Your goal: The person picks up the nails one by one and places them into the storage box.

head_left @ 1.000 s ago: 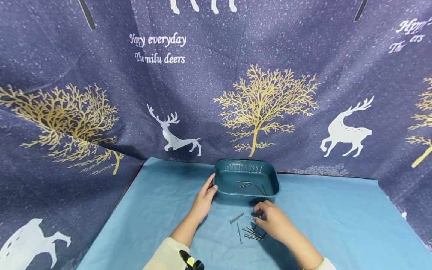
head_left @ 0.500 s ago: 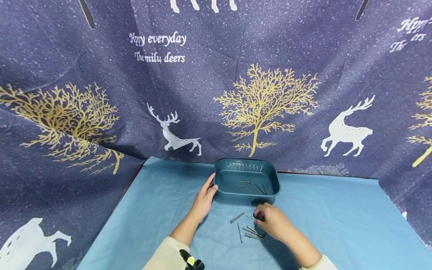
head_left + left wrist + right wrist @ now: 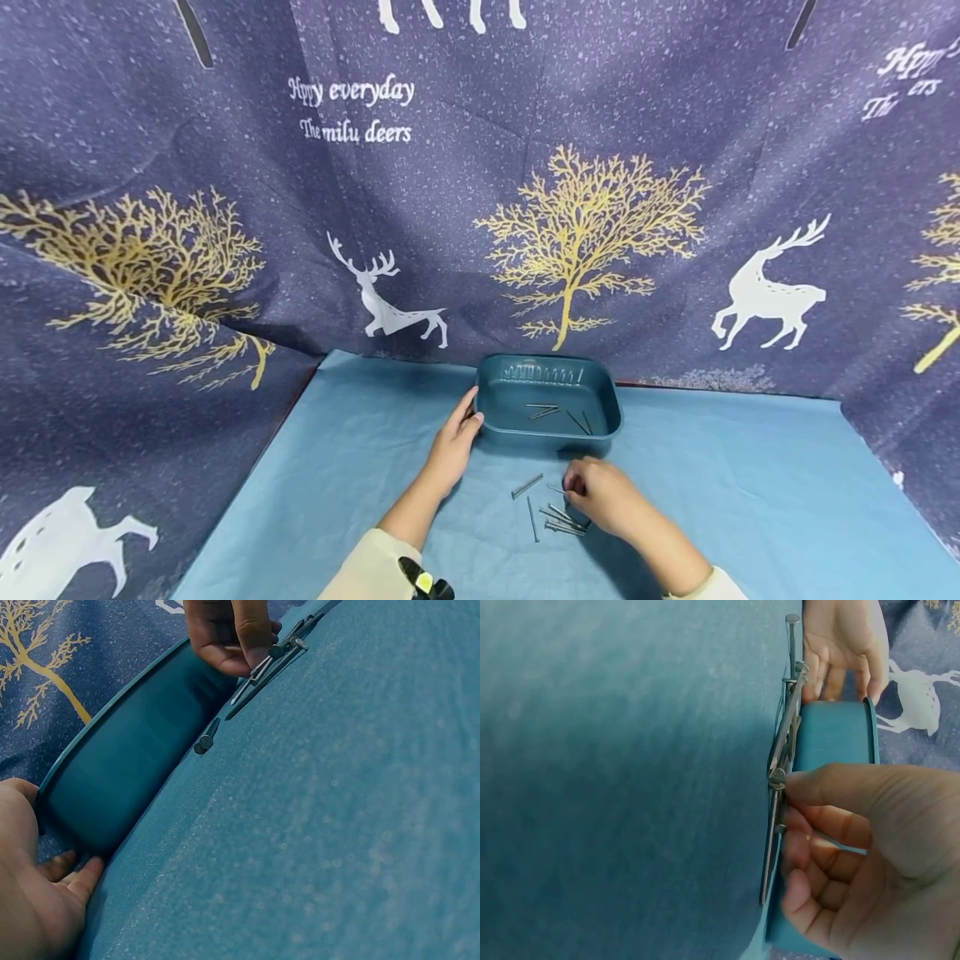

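A dark teal tray (image 3: 551,437) stands at the back of the blue cloth with several nails lying in it. My left hand (image 3: 450,450) rests against the tray's left end, fingers fairly straight and touching its wall, also plain in the left wrist view. In front of the tray, my right hand (image 3: 611,496) is low over the cloth, thumb and fingertips pinching a nail (image 3: 556,489). Beside it lies a small heap of nails (image 3: 564,522). One nail (image 3: 527,486) lies left of the hand, and another nail (image 3: 533,518) left of the heap. The right fingertips are partly hidden from above.
A blue cloth (image 3: 360,467) covers the work surface. Behind it hangs a dark blue curtain (image 3: 450,208) printed with deer and trees, close to the tray's far side. The curtain also closes in the left side.
My right hand has drawn slightly towards me, its fingertips closing on the nail. The left hand and the tray have stayed put.
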{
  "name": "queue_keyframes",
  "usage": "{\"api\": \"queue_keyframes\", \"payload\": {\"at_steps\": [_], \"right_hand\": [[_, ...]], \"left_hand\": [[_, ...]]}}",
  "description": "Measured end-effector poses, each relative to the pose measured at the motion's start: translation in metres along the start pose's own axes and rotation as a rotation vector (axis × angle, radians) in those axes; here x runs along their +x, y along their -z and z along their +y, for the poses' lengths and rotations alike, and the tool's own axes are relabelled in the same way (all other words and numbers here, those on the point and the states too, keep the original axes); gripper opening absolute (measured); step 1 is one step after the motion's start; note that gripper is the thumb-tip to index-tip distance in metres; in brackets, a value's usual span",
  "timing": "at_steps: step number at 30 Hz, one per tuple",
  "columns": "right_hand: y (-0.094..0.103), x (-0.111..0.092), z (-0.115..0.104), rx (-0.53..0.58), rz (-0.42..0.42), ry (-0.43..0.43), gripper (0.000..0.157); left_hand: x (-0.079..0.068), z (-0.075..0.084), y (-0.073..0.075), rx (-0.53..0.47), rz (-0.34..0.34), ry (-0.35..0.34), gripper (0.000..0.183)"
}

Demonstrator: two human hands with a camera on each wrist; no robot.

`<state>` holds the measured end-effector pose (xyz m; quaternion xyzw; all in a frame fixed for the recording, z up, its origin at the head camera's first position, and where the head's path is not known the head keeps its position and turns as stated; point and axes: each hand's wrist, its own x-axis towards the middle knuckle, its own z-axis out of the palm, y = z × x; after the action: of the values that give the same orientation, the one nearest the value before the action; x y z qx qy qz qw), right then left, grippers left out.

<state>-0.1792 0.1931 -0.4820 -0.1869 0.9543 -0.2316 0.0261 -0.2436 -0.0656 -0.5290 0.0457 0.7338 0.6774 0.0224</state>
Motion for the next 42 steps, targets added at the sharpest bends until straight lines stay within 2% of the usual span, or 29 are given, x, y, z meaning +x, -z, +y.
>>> {"api": "queue_keyframes", "payload": {"at_steps": [11,21,42], "right_hand": [[-0.0011,-0.0010,0.0013,-0.023,0.008,0.035,0.016],[-0.0016,-0.0007,-0.0005,-0.055,0.026,0.030,0.017],[0.0045,0.0013,-0.0060,0.035,0.102,-0.027,0.018]], "left_hand": [[-0.0002,-0.0007,-0.0006,0.012,0.009,0.003,0.052],[-0.0006,-0.0001,-0.0002,0.010,0.008,-0.004,0.053],[-0.0013,-0.0001,-0.0008,0.014,0.007,-0.006,0.053]]}}
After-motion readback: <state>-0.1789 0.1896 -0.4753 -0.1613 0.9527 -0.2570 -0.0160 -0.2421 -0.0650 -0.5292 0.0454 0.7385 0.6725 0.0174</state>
